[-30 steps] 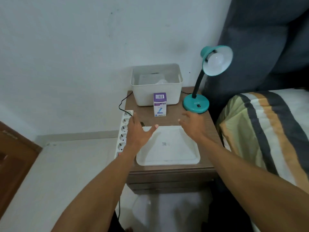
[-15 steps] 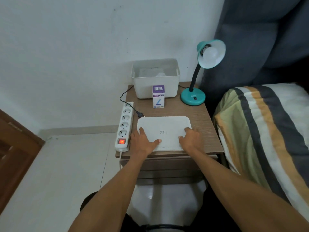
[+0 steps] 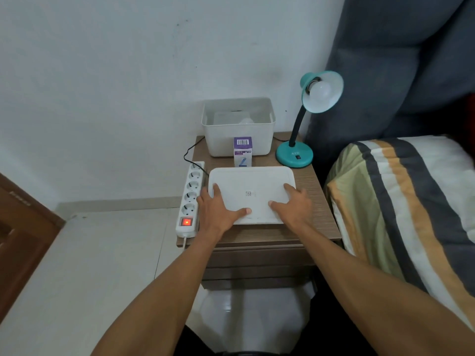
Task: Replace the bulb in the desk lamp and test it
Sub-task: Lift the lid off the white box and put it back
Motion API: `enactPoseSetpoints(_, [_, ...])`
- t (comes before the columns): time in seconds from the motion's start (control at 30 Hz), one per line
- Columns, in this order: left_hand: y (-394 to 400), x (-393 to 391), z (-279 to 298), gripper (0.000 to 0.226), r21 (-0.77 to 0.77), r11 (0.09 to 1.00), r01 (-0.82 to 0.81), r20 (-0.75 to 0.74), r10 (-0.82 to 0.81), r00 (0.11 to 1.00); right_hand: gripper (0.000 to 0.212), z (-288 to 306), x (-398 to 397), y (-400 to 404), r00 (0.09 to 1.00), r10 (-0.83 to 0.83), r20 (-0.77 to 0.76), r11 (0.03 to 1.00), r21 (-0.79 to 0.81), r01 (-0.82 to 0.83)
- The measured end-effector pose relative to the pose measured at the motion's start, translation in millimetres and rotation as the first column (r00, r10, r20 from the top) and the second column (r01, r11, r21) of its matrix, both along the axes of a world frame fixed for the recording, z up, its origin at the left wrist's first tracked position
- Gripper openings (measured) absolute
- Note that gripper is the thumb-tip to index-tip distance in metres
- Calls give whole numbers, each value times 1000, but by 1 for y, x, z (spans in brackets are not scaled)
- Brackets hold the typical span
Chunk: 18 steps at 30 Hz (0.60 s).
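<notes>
A teal desk lamp (image 3: 294, 155) stands at the back right of the wooden nightstand (image 3: 316, 201), with a white bulb (image 3: 320, 90) in its tilted shade. In front of a white bin (image 3: 239, 140) a small purple-and-white bulb box (image 3: 242, 151) stands upright. A white tray (image 3: 252, 183) lies in the middle of the nightstand. My left hand (image 3: 218, 209) lies flat on the tray's left front edge, and my right hand (image 3: 293, 205) on its right front edge. Both have their fingers spread and hold nothing.
A white power strip (image 3: 191, 196) with a lit red switch lies along the nightstand's left edge, and a black cord runs from it behind the bin. A bed with a striped cover (image 3: 401, 201) is close on the right. A brown door (image 3: 20, 240) stands at left.
Both hands came down from above the tray's far end onto its front corners. The view pulled back and up; the tray now sits lower on the nightstand top.
</notes>
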<state>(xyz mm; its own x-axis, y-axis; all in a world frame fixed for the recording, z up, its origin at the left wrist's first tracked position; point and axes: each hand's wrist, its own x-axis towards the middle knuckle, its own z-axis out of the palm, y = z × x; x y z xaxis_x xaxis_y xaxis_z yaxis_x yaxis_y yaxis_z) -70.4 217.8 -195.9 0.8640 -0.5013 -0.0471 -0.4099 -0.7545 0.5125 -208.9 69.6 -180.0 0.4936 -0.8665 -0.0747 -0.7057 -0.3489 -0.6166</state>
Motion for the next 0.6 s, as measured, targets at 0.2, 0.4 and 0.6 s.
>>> enactPoseSetpoints(0.2, [-14, 26, 43, 123, -103, 995, -5, 96, 15, 995, 77, 37, 23, -17, 989, 36, 144, 998, -60, -28])
enactPoseSetpoints(0.4, [-39, 78, 88, 123, -206, 979, 3, 181, 35, 983, 81, 80, 75, -51, 981, 66, 180, 990, -134, -42])
enactPoseSetpoints(0.6, [-81, 140, 107, 121, -281, 960, 9, 166, 40, 985, 83, 104, 135, -93, 975, 92, 200, 981, -184, -54])
